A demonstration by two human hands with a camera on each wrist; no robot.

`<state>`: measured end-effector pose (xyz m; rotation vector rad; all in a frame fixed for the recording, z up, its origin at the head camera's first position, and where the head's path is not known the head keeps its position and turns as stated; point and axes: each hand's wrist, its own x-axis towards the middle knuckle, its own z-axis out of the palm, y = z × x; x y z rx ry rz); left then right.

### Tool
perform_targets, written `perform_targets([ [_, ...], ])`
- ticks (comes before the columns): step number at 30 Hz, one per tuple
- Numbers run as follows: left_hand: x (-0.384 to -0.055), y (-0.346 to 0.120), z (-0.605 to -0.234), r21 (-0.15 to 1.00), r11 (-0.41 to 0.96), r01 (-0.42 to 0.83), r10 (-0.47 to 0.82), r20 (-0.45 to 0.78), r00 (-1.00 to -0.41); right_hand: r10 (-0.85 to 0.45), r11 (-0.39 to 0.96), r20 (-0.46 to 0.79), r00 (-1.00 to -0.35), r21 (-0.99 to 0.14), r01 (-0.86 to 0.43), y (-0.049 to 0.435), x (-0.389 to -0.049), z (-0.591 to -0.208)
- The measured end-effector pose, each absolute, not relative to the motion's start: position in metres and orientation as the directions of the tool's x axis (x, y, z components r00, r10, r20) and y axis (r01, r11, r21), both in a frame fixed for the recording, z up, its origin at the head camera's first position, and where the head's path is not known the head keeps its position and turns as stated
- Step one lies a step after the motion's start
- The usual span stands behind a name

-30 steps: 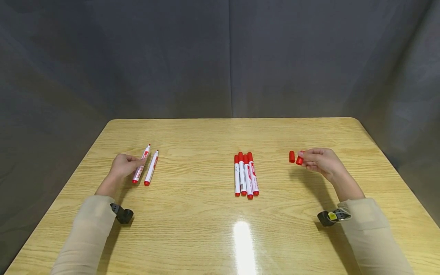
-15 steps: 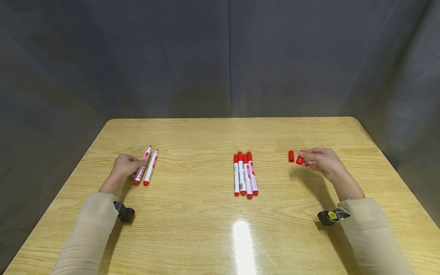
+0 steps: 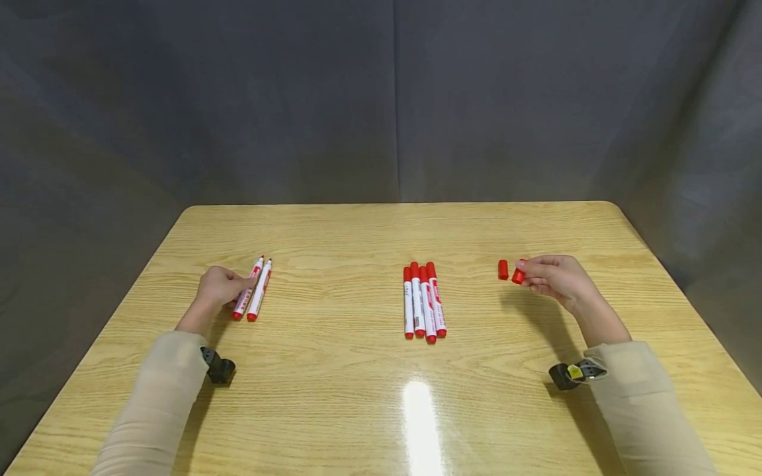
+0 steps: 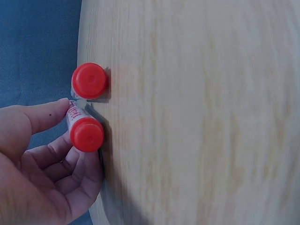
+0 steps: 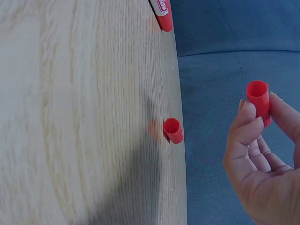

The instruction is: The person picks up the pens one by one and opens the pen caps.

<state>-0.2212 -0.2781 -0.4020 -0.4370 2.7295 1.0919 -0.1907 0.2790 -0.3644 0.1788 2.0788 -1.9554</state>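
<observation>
Two uncapped white markers with red ends lie side by side at the left. My left hand (image 3: 221, 285) pinches the left marker (image 3: 244, 299) between thumb and curled fingers; its red rear end (image 4: 86, 134) shows close up with the hand (image 4: 42, 159) round it. The right marker (image 3: 260, 289) lies touching or almost touching it, and its end (image 4: 89, 80) is free. At the right, my right hand (image 3: 553, 274) holds a red cap (image 3: 519, 275) just above the table, pinched in the fingertips (image 5: 259, 101). A second red cap (image 3: 503, 269) lies loose to its left (image 5: 173, 130).
Several capped red-and-white markers (image 3: 423, 303) lie in a tight row at the middle of the wooden table (image 3: 357, 410). One marker's end (image 5: 162, 14) shows in the right wrist view. Grey cloth hangs behind and beside the table. Black wrist cameras (image 3: 219, 367) sit on both sleeves.
My left hand has slid its marker to the right until it lies against the other uncapped marker. The right hand and its cap have hardly moved.
</observation>
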Motion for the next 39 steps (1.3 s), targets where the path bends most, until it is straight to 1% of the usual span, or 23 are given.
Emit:
perform_targets([
  [7,-0.22,-0.274,-0.401,0.567,0.776,-0.277,-0.197,-0.199,-0.96,-0.094,0.071,-0.291,-0.952,-0.956,0.285,0.28,-0.19,-0.364],
  [11,-0.22,-0.273,-0.402,0.546,0.799,-0.253,-0.189,-0.172,-0.967,-0.085,0.085,-0.296,-0.951,-0.954,0.289,0.281,-0.192,-0.365],
  [16,-0.22,-0.272,-0.401,0.552,0.793,-0.259,-0.195,-0.174,-0.965,-0.071,0.147,-0.296,-0.952,-0.948,0.284,0.284,-0.196,-0.367],
  [24,-0.219,-0.272,-0.402,0.553,0.79,-0.265,-0.197,-0.179,-0.964,-0.057,0.201,-0.285,-0.957,-0.942,0.269,0.288,-0.204,-0.37],
  [27,-0.218,-0.273,-0.402,0.559,0.785,-0.269,-0.201,-0.18,-0.963,-0.038,0.229,-0.302,-0.953,-0.931,0.286,0.289,-0.208,-0.372],
  [35,-0.216,-0.272,-0.402,0.599,0.751,-0.278,-0.224,-0.165,-0.961,-0.017,0.201,-0.34,-0.94,-0.922,0.33,0.293,-0.217,-0.376],
  [39,-0.214,-0.27,-0.398,0.616,0.754,-0.228,-0.194,-0.123,-0.973,-0.018,0.191,-0.342,-0.94,-0.924,0.332,0.295,-0.221,-0.377],
])
